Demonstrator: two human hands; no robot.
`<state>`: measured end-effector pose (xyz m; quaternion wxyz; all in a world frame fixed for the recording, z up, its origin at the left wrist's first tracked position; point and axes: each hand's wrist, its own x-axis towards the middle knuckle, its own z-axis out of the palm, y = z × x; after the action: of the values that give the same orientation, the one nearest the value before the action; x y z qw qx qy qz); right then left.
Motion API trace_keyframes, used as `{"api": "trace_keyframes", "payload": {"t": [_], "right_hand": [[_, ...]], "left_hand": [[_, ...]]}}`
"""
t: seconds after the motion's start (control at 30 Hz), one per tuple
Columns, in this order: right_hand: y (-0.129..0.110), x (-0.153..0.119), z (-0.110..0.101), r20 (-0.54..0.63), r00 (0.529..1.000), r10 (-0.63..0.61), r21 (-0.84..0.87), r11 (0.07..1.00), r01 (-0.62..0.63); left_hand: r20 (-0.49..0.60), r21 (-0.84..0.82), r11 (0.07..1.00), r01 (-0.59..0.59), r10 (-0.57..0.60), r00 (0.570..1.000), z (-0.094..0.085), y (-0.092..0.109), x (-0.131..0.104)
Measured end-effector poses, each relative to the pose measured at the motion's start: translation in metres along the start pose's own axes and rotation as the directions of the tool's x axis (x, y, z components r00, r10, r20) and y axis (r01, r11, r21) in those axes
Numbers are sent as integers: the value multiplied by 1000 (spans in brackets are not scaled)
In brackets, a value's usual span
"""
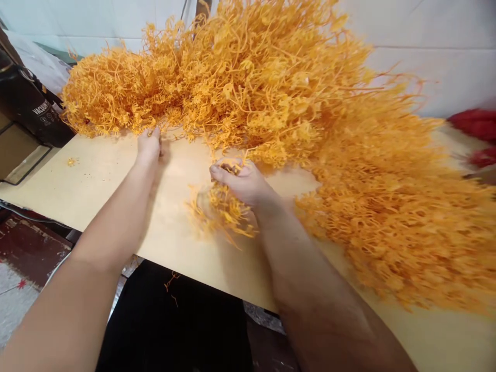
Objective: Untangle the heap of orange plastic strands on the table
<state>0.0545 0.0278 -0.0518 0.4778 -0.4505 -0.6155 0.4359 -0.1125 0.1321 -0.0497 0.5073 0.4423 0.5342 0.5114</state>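
Note:
A large heap of orange artificial flower sprigs (248, 93), with thin curly stems and small star-shaped blossoms, spreads across the back and right of the table (96, 175). My left hand (149, 147) is closed at the heap's front edge, its fingers pressed together; what they pinch is too small to make out. To its right and nearer to me, my right hand (246, 181) is wrapped round a small orange bunch (225, 209) of the same sprigs. That bunch hangs below the fingers just over the tabletop, smeared by motion.
One loose orange blossom (72, 161) lies at the table's left. A black box (34, 103) with white lettering and a clear plastic bag (39, 59) stand at the left end. Red material (475, 126) sits at the far right, near the white wall (434, 57).

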Motion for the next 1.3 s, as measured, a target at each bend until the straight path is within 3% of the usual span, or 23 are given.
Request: {"api": "trace_keyframes", "payload": {"t": [0.07, 0.13, 0.2, 0.27, 0.33, 0.43, 0.5, 0.6, 0.63, 0.7, 0.77, 0.83, 0.9, 0.97, 1.03, 1.07, 1.13, 1.23, 1.3], "right_hand": [[8, 4, -3, -170, 986, 0, 38, 999, 6], [16, 8, -9, -285, 958, -22, 51, 998, 39], [21, 12, -14, -344, 937, -59, 49, 996, 81], [23, 13, -16, -351, 933, -77, 43, 994, 98], [23, 13, -15, -337, 938, -77, 31, 995, 93], [25, 15, -14, -358, 930, -87, 6, 995, 95], [27, 16, -15, -386, 916, -106, -8, 994, 112], [27, 16, -15, -400, 909, -118, -20, 993, 120], [27, 16, -15, -400, 910, -113, -22, 993, 114], [27, 16, -15, -401, 911, -95, -21, 995, 94], [28, 16, -15, -401, 913, -78, -10, 997, 80], [31, 17, -16, -395, 916, -69, 13, 997, 81], [34, 18, -16, -387, 920, -66, 34, 996, 85], [36, 20, -15, -386, 920, -66, 33, 996, 85], [36, 20, -13, -398, 916, -56, 31, 997, 74], [35, 20, -12, -408, 912, -44, 38, 997, 66], [32, 20, -10, -433, 901, -19, 62, 997, 51], [32, 20, -9, -454, 891, 12, 69, 997, 21], [35, 21, -10, -462, 885, 61, 100, 995, -16]], "left_hand": [[-9, -42, 999, 33, -34, 999, -5, 3, -6], [149, -1, 997, 82, -81, 986, 1, 5, -21], [368, 138, 987, 81, -127, 921, 9, 7, -35], [501, 286, 958, 17, -165, 850, 11, 10, -42], [530, 377, 925, -50, -172, 830, 6, 14, -41], [517, 446, 883, -145, -122, 847, -5, 18, -36], [591, 482, 852, -205, -143, 794, -10, 19, -36], [703, 510, 823, -251, -230, 673, -9, 19, -43], [712, 517, 816, -259, -242, 659, -7, 19, -45], [685, 543, 795, -271, -232, 691, -2, 18, -49], [624, 559, 778, -285, -169, 763, 1, 16, -48], [520, 547, 783, -297, -41, 853, 1, 12, -40], [345, 503, 807, -310, 141, 928, -3, 10, -27], [131, 471, 815, -338, 314, 940, -8, 11, -16], [40, 442, 804, -397, 425, 904, -9, 16, -15], [69, 424, 794, -437, 452, 889, -8, 20, -18], [260, 376, 776, -506, 436, 861, 0, 25, -33], [595, 363, 748, -556, 273, 756, 17, 21, -60], [684, 400, 709, -581, 191, 704, 26, 14, -71]]}}
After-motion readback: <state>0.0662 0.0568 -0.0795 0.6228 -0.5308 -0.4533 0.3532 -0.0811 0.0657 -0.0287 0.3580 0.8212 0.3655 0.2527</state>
